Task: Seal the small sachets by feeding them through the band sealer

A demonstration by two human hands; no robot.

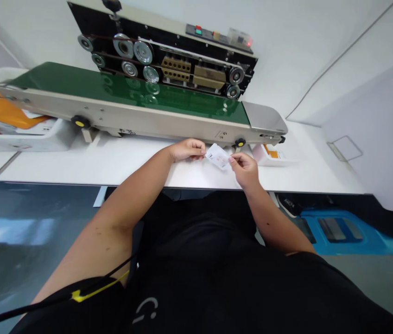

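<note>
Hands close together, left hand [186, 150] and right hand [244, 170] pinching white packet [218, 156] before band sealer [155, 88].

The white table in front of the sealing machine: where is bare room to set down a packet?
Bare tabletop lies between the white bin and the left hand, along the band sealer front. A second patch lies right of the small white packet. It is crowded where the right hand and left hand hold a white card below the sealer.
</note>
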